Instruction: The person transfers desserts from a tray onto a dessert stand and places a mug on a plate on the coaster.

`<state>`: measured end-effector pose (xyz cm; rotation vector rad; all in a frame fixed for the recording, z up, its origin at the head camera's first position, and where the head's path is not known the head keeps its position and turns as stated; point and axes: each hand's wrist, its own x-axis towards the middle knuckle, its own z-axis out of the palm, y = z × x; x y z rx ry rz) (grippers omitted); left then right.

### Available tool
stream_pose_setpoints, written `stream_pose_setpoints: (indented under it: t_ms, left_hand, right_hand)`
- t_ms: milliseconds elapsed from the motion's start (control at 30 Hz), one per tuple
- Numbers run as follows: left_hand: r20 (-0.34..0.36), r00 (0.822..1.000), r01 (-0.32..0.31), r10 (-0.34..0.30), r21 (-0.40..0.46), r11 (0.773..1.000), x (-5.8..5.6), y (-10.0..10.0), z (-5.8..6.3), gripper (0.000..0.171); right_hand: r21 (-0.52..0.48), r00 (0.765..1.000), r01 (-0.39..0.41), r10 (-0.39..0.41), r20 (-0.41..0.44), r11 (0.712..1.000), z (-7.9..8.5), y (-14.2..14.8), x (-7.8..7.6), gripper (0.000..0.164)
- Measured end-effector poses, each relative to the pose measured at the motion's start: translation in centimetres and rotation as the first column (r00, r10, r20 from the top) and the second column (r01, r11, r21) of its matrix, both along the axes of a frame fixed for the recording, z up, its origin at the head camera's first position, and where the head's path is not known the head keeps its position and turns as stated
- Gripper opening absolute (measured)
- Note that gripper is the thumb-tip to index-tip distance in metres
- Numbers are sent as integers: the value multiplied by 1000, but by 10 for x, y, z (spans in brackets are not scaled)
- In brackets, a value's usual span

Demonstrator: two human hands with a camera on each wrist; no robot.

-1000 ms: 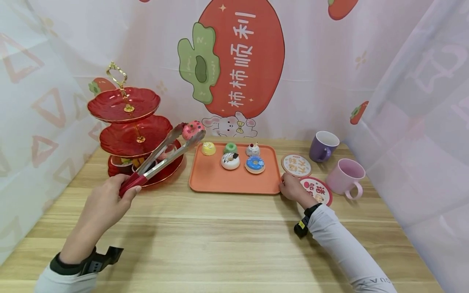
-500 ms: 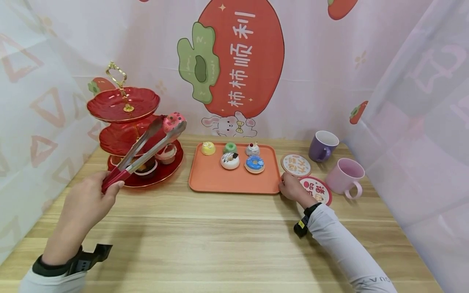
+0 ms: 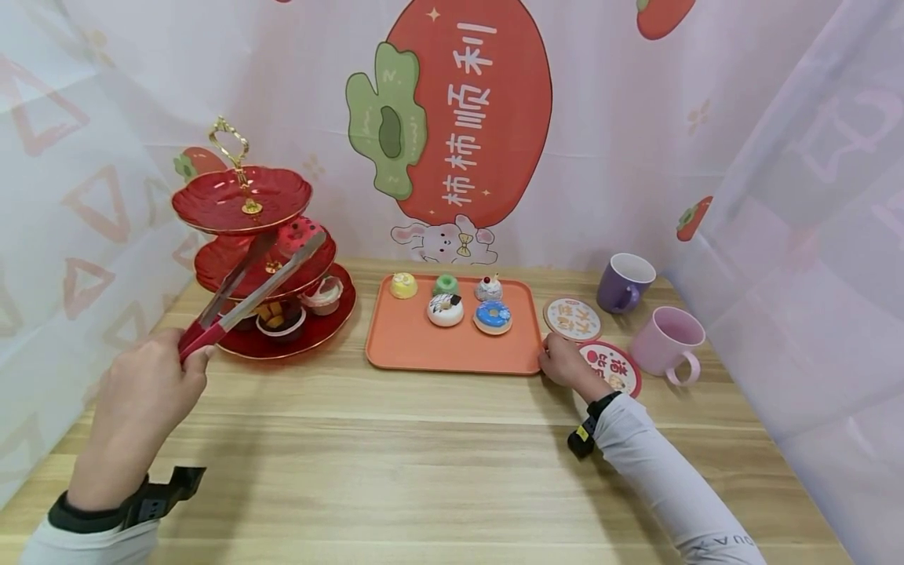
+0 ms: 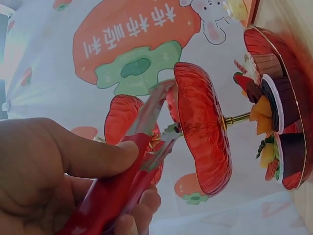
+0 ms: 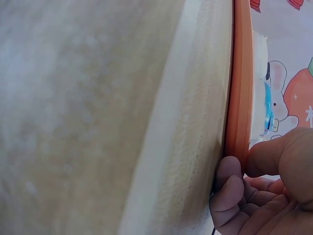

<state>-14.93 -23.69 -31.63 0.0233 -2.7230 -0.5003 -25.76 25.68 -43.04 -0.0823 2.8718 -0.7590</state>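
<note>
My left hand [image 3: 144,392] grips the red handles of metal tongs [image 3: 257,294]. Between the tong tips is a pink doughnut [image 3: 300,235] with dark dots, over the middle tier of a red three-tier cake stand [image 3: 240,200]. In the left wrist view the stand's plate [image 4: 203,132] partly hides the doughnut. My right hand [image 3: 563,359] pinches the front right corner of an orange tray [image 3: 452,353], thumb at the rim and fingers at its outer side. On the tray sit a white doughnut [image 3: 445,311], a blue doughnut [image 3: 493,316] and several small cakes.
Cupcakes [image 3: 281,320] fill part of the stand's bottom tier. Right of the tray lie two round coasters [image 3: 574,318], beside a purple mug [image 3: 625,282] and a pink mug [image 3: 664,341]. A printed cloth backdrop [image 3: 600,157] encloses the wooden table [image 3: 395,455].
My left hand has moved left, carrying the pink doughnut in the tongs from beside the stand to over its middle tier. The right hand stays at the tray corner.
</note>
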Motion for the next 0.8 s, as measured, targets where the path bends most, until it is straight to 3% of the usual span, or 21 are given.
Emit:
stream_pose_setpoints:
  t_ms: [367,800]
  left_hand:
    - [-22,1000,17,-18,-33,999,-7,3,0,19]
    - [32,999,31,-30,-33,999,-16,7,6,22]
  right_hand:
    - [6,1000,4,-4,-13,1000,0,2,0,10]
    - [-4,1000,-5,5,-11,1000,-3,2,-2,11]
